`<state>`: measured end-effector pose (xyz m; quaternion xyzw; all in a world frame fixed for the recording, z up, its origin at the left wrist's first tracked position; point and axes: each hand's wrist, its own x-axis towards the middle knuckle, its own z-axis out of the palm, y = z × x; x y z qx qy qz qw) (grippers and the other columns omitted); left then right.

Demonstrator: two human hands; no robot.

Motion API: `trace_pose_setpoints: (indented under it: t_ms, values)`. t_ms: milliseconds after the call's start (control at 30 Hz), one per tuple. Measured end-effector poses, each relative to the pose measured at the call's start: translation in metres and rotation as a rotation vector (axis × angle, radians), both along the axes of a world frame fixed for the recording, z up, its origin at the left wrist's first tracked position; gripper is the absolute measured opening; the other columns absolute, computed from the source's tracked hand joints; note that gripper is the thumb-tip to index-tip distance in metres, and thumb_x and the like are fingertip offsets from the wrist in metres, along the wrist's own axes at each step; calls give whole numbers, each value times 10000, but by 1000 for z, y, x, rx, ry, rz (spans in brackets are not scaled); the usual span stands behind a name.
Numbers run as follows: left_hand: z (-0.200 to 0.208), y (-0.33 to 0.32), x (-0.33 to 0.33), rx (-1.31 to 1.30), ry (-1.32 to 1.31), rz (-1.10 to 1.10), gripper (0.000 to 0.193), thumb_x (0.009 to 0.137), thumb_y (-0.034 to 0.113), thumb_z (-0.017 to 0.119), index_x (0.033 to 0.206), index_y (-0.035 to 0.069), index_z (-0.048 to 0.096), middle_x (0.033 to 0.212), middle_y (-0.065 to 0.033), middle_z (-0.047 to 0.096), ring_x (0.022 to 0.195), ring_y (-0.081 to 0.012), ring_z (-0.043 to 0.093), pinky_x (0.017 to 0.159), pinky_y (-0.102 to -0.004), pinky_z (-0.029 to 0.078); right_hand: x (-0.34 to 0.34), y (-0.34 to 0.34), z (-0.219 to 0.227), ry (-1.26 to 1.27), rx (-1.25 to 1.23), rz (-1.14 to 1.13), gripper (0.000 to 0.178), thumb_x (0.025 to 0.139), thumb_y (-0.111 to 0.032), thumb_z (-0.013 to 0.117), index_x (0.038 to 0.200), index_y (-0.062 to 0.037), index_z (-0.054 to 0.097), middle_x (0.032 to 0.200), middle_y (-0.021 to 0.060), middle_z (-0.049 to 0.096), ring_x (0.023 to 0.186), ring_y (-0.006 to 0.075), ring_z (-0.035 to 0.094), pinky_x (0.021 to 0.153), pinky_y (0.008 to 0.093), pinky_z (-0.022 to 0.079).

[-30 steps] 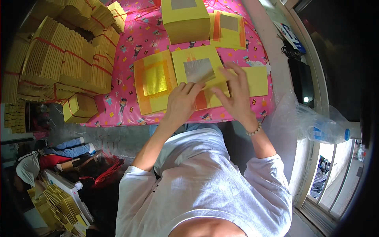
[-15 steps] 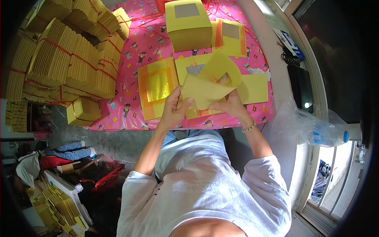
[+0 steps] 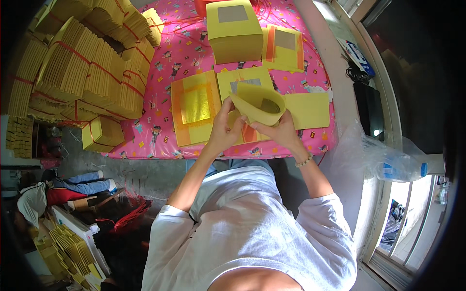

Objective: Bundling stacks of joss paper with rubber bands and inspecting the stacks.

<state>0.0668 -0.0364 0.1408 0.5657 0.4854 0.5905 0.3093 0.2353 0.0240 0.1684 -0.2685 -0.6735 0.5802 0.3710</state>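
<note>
Between my hands is yellow paper (image 3: 251, 110), bent into a curved, open loop with a grey square on its inner side. My left hand (image 3: 226, 131) grips its left end, thumb toward me. The other end is gripped by my right hand (image 3: 281, 132), which has a beaded bracelet at the wrist. Under and behind the loop lies yellow paper with a silver square (image 3: 245, 82), partly hidden. To the left is a yellow sheet with orange bands and a shiny gold square (image 3: 195, 104). A plain yellow sheet (image 3: 308, 110) lies right of my right hand.
A tall yellow paper stack (image 3: 235, 46) stands farther back, beside orange-banded sheets (image 3: 281, 51). Bundles tied with red string (image 3: 73, 63) fill the left of the pink patterned cloth (image 3: 162, 97). A plastic bottle (image 3: 405, 167) is at right; another person (image 3: 73, 186) is at lower left.
The yellow paper's raised far flap has come down and curled, so the sheet now forms an upright open loop. Both my hands keep hold, with the left slightly farther right.
</note>
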Motion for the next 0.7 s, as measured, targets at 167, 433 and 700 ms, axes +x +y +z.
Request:
trace_pose_setpoints:
  t_ms: [167,433,700]
  values:
    - [13,6,-3,-174,-58,-111,452,826,-10,583,1255,10,443,1133,-94,569,1040,-173,546,925,-304,419,-2,6,-5,75,-24,-149,437,786,-55,726,1167,21,526,1066,87,638,949,133,613,822,286,509]
    - [43,14,-5,-445,-506,-225,394,894,81,560,1264,18,442,1175,-73,567,1079,-145,553,917,-288,427,-5,13,11,-49,-318,-127,481,808,-120,718,1209,22,494,1099,109,621,964,160,623,803,291,524]
    - [35,26,-4,-672,-704,-220,383,924,84,517,1286,-1,426,1205,-115,567,1083,-201,587,911,-332,488,-10,17,8,-18,-461,-174,440,835,-171,698,1193,17,523,1078,105,634,943,157,631,790,282,523]
